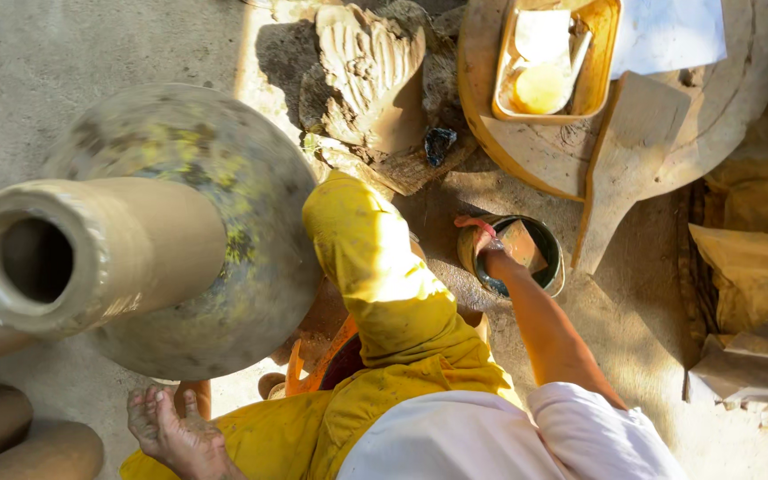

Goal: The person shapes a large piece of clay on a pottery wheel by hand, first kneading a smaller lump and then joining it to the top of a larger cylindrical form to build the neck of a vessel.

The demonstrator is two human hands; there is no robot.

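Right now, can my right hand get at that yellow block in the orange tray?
Probably yes: the right hand is down in the small pot, and nothing stands between it and the yellow block in the orange tray.

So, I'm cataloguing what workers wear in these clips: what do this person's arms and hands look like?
The right arm is bare below a short white sleeve, with no glove, watch or band visible. The right hand is partly hidden inside a small round pot. The left hand is not in view.
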